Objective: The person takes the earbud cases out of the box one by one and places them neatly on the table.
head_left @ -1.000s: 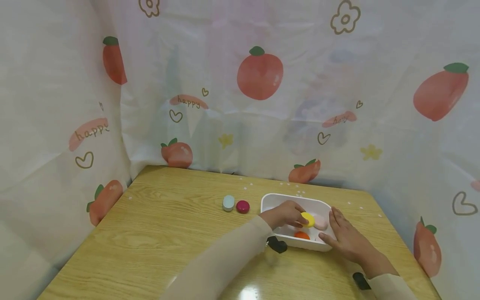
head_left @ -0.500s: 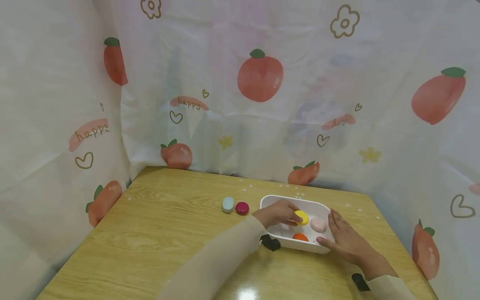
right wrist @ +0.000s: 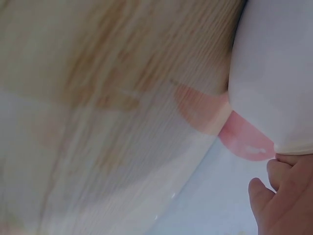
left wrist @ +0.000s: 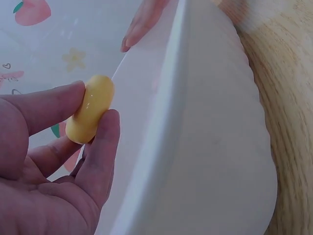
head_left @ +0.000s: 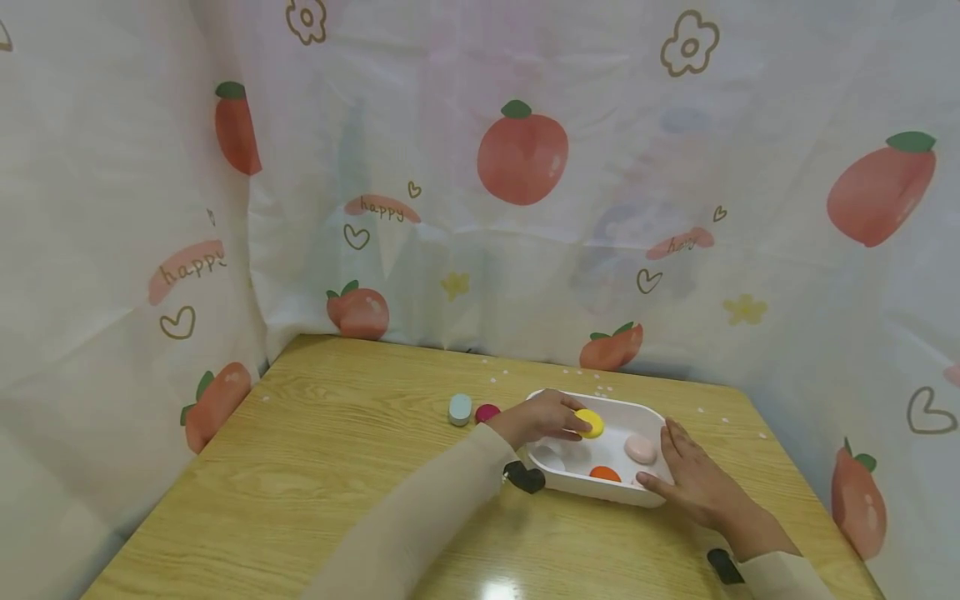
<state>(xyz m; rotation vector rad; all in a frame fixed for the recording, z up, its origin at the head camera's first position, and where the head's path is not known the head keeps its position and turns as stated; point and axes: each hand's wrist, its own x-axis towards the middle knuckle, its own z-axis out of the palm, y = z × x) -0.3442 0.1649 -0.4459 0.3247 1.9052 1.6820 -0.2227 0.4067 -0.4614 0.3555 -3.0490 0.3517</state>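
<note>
My left hand [head_left: 543, 418] pinches a smooth yellow rounded disc [head_left: 590, 423] over the left part of a white rectangular tub [head_left: 600, 490]. Close up in the left wrist view, the disc [left wrist: 90, 108] is held edge-on between thumb and fingers, beside the tub's wall [left wrist: 210, 132]. My right hand [head_left: 701, 475] rests against the tub's right end, fingers extended along it and thumb at the near rim. Inside the tub lie an orange disc [head_left: 605, 474] and a pale pink disc [head_left: 641, 448]. Part of another pale piece shows by the right thumb.
Left of the tub, a pale blue rounded piece [head_left: 460, 409] and a dark red disc [head_left: 487, 413] lie on the wooden table [head_left: 315, 483]; my left hand partly covers the red one. Small white flecks dot the table's back. A fruit-printed curtain [head_left: 450, 125] surrounds the table.
My left hand has moved left within the tub, carrying the yellow disc away from the pale pink one, which now shows fully. My right hand stays at the tub's right end.
</note>
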